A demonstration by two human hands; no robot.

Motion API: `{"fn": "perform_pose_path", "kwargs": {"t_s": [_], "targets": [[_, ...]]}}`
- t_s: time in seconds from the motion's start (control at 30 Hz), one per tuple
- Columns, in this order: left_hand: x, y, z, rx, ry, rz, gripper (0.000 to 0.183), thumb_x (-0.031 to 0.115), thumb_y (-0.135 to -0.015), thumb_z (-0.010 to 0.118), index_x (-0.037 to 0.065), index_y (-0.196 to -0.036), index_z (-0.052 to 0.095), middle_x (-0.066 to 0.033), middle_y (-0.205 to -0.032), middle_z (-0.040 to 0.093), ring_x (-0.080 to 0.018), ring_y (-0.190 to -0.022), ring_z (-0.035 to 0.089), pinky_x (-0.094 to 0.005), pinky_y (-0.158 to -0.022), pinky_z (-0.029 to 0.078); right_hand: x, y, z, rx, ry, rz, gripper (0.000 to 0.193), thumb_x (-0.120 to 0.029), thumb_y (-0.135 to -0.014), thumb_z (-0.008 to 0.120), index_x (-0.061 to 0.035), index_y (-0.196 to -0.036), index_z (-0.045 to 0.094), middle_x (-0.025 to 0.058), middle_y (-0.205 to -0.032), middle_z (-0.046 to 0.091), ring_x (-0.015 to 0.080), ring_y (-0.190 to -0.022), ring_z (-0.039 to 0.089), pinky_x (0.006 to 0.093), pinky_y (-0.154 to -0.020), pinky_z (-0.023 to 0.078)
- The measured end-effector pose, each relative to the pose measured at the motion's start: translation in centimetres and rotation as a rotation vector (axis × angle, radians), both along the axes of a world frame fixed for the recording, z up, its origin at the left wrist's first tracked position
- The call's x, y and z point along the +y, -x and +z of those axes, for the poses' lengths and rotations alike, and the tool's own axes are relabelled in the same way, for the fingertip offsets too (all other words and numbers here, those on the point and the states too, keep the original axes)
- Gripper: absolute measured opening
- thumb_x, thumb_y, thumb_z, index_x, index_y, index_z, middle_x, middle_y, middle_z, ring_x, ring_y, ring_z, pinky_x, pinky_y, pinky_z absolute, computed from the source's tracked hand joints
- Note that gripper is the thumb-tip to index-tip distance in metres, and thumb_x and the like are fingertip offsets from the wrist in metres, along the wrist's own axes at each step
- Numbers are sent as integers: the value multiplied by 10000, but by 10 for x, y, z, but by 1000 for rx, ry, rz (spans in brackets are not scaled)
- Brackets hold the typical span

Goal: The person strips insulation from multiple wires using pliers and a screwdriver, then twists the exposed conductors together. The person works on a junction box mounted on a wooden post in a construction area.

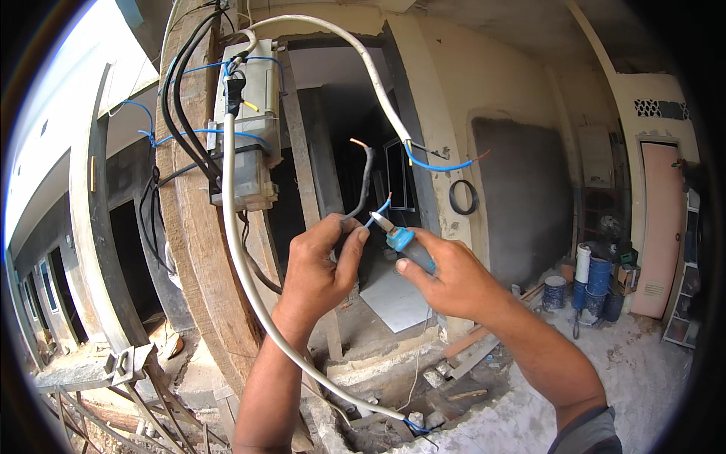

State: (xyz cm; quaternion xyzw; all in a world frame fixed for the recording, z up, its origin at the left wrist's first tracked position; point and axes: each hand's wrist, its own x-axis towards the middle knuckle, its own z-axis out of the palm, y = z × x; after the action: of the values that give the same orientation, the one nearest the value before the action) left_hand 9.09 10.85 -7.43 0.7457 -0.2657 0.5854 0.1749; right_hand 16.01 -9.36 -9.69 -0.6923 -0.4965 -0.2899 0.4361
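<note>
My left hand [321, 261] pinches a cable from which two wires fan out. The dark grey wire [368, 170] rises and bends left to a bare copper end. The short blue wire [383, 209] beside it also shows bare copper at its tip. My right hand [454, 276] is wrapped round pliers [408, 246] with blue and grey handles. Their jaws are at the blue wire, close to my left fingertips; whether they bite on it I cannot tell. Above hangs a white cable [363, 57] ending in a blue wire [446, 166] with bared copper.
A meter box [249, 166] with taped wires is fixed to a wooden post [189, 113] on the left. Another white cable [242, 250] loops down past my left forearm. Rubble [439, 401] lies below. Blue drums [597, 278] stand by a pink door [656, 227] at right.
</note>
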Motion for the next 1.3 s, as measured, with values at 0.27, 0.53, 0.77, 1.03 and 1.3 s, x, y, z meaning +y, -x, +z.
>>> {"fn": "perform_pose_path", "kwargs": {"t_s": [0.27,0.53,0.77,1.03,1.3], "targets": [[0,-4,2,-53,1,-3,105,36,-936,712,-21,-877,646,-139,-709,616,-222,-583,578,-334,-561,456,-4,-3,-5,81,53,-21,397,-203,-978,637,38,-1292,602,251,-953,739,412,-831,739,485,-805,563],[1,-5,2,-70,-17,-3,111,46,-935,718,-18,-883,645,-134,-710,620,-214,-582,579,-329,-561,456,-6,-2,-4,58,45,-48,415,-204,-970,641,32,-1309,596,264,-1008,734,426,-938,734,488,-873,566],[2,-5,2,-63,-14,-1,107,47,-935,718,-18,-886,649,-135,-712,625,-205,-579,578,-326,-558,453,-2,-3,-7,-56,3,-98,383,-208,-973,646,19,-1278,603,250,-1042,729,419,-940,730,497,-849,566],[1,-3,3,-49,-9,-10,102,41,-941,710,-21,-889,647,-133,-719,634,-215,-615,607,-326,-593,478,4,-12,-9,-115,-28,-64,353,-208,-985,640,0,-1268,603,228,-1007,727,405,-922,731,502,-835,571],[2,-2,2,-41,-6,2,104,41,-941,707,-23,-887,646,-135,-745,649,-223,-640,637,-327,-611,492,1,-13,-10,-57,3,-46,338,-204,-984,642,-10,-1259,601,223,-994,727,388,-925,736,499,-822,574]]}}
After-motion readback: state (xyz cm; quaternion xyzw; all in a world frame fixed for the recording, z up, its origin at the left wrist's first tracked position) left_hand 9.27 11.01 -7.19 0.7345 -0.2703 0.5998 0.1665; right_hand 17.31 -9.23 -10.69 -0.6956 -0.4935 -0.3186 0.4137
